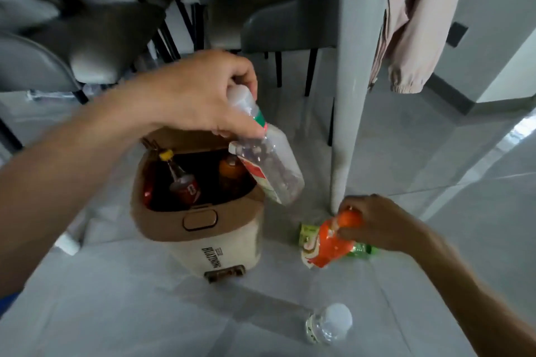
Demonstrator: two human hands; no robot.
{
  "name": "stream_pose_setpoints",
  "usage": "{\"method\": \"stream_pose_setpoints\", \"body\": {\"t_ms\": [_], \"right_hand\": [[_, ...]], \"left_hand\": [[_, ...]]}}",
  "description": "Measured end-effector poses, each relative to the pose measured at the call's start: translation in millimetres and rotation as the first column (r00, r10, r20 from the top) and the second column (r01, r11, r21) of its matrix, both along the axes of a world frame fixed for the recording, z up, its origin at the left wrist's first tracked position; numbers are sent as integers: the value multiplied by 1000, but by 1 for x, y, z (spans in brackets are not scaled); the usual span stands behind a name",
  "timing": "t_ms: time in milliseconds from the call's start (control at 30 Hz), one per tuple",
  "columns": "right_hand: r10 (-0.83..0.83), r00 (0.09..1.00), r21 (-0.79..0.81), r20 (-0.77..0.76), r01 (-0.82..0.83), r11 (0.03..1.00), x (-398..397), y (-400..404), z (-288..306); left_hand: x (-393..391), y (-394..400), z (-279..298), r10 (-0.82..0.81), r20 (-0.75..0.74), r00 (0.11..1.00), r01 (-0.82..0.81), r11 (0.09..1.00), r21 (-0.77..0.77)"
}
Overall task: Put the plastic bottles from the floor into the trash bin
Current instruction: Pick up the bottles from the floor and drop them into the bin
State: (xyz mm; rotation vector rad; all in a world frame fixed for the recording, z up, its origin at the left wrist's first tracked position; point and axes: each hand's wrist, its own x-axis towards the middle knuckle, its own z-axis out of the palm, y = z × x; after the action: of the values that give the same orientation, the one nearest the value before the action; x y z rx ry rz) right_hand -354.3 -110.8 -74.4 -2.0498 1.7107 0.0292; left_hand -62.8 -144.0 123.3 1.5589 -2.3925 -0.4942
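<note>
Looking down, we see the grey floor (406,211) and on it the beige trash bin (200,229), its lid up, with some bottles already inside. Our left hand (197,95) grips a clear bottle (266,165) by its neck, tilted above the bin's right rim. Our right hand (374,220) closes around the cap of an orange bottle (324,243) just right of the bin. A small clear bottle (329,323) lies nearer to us.

We see pale glossy floor tiles (406,153), grey chairs (278,23) upper left, white table leg (353,66), perhaps pink garment (412,32) upper right.
</note>
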Motion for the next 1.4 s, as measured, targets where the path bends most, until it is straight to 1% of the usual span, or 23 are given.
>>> {"method": "stream_pose_setpoints", "body": {"t_ms": [67,100,133,200,267,333,400,467,567,667,733,833,867,900,1000,1067,1133,1167,1267,1333,1400], "right_hand": [[4,998,-156,61,5,988,17,-14,62],[2,994,-249,110,26,968,24,-16,89],[12,985,-350,171,50,935,34,-18,113],[40,945,-494,324,133,859,55,-22,147],[104,882,-564,459,199,801,80,-28,164],[156,856,-614,493,216,759,112,-40,160],[159,878,-633,452,190,751,144,-55,140],[156,918,-607,364,106,788,169,-66,111],[181,963,-558,201,-39,829,197,-72,72],[189,961,-581,201,-38,813,212,-80,62],[184,962,-592,204,-29,806,219,-90,67],[214,954,-609,209,-44,792,225,-98,75],[226,950,-623,217,-43,781,226,-99,77],[240,944,-646,227,-38,762,225,-98,77],[292,931,-711,217,-55,701,226,-92,75],[310,931,-728,190,-78,682,225,-88,71],[292,939,-723,183,-73,687,223,-88,67],[279,941,-714,189,-64,697,221,-89,65],[238,953,-671,188,-53,740,220,-95,55],[210,970,-584,122,-101,805,222,-101,43],[203,979,-447,-17,-190,874,227,-105,26]], "left_hand": [[26,-3,25,77,-120,990,-79,997,-18],[40,-4,34,114,-145,983,-119,993,-25],[55,-5,41,149,-141,979,-154,988,-21],[79,-8,42,193,-51,980,-193,981,19],[92,-18,22,190,124,974,-196,980,38],[101,-26,-12,174,267,948,-197,978,64],[108,-34,-49,147,333,931,-207,966,154],[116,-37,-83,113,399,910,-219,948,230],[126,-40,-118,94,455,885,-230,939,255],[130,-48,-131,97,448,889,-233,937,259],[129,-53,-131,107,407,907,-222,943,246],[119,-56,-132,113,356,928,-183,969,168],[115,-56,-136,113,366,924,-175,974,141],[110,-56,-140,111,394,912,-174,976,128],[105,-55,-157,78,525,848,-184,971,152],[106,-57,-168,59,597,800,-167,978,127],[106,-57,-168,60,633,772,-154,984,94],[105,-57,-165,63,622,780,-151,984,90],[105,-55,-156,68,517,853,-152,981,121],[110,-54,-150,81,423,902,-176,965,192],[117,-53,-146,128,331,935,-207,954,218]]}}
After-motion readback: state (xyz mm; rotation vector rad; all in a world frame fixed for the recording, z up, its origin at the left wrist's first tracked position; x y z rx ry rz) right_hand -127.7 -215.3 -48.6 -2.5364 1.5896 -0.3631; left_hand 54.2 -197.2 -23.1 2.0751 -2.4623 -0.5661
